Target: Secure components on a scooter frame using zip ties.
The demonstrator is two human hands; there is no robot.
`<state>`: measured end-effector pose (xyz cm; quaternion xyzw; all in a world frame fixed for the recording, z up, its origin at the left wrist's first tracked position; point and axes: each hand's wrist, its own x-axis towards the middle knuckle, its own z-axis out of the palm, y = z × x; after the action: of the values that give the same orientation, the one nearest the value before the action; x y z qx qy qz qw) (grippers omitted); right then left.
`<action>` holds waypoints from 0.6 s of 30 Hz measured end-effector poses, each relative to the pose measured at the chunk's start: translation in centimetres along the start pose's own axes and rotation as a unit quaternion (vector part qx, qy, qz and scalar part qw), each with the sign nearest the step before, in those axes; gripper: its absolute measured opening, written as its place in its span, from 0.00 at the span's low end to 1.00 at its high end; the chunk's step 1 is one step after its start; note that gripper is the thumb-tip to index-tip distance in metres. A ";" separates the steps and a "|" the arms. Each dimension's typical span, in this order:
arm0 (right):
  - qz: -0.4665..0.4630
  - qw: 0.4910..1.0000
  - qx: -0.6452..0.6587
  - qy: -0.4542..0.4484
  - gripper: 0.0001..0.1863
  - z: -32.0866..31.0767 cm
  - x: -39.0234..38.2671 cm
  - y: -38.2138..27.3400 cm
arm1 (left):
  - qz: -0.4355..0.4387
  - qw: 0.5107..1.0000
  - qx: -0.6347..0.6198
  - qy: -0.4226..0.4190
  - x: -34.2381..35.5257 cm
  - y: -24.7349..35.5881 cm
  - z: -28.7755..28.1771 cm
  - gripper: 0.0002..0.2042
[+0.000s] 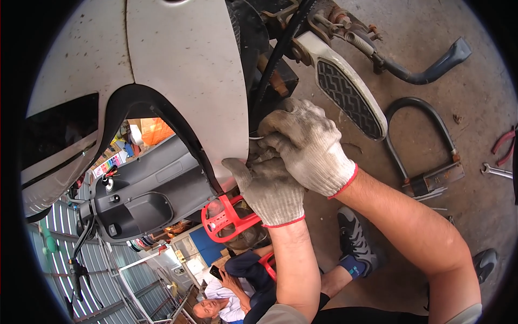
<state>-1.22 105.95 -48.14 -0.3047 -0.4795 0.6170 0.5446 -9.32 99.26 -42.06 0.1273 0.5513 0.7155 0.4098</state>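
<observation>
Both my hands wear off-white knit gloves with red cuffs, smudged with grey dirt. They meet at the lower edge of a pale scooter body panel [186, 59]. My left hand [270, 186] is closed, its thumb lying along the panel's edge and its other fingers curled partly behind my right hand. Above it, my right hand [305, 143] is closed in a pinch beside the dark frame. A thin whitish strand [256, 137] shows at its fingertips; what either hand grips is too small or hidden to name.
A footrest [350, 97] with black tread juts out beside my right hand. On the concrete lie a U-lock [423, 113], a wrench [497, 171] and red-handled pliers [504, 146]. A red plastic stool [229, 218] stands near my left wrist. Another person [229, 294] sits beyond, holding a phone.
</observation>
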 end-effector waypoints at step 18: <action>0.082 0.996 0.041 0.011 0.09 0.8 -0.6 -2.0 | 0.071 0.996 0.021 0.055 0.3 -0.1 -0.7 0.25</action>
<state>-1.01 105.05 -46.10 -0.3274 -0.4212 0.6754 0.5092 -9.93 98.98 -42.46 0.1354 0.5775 0.7369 0.3242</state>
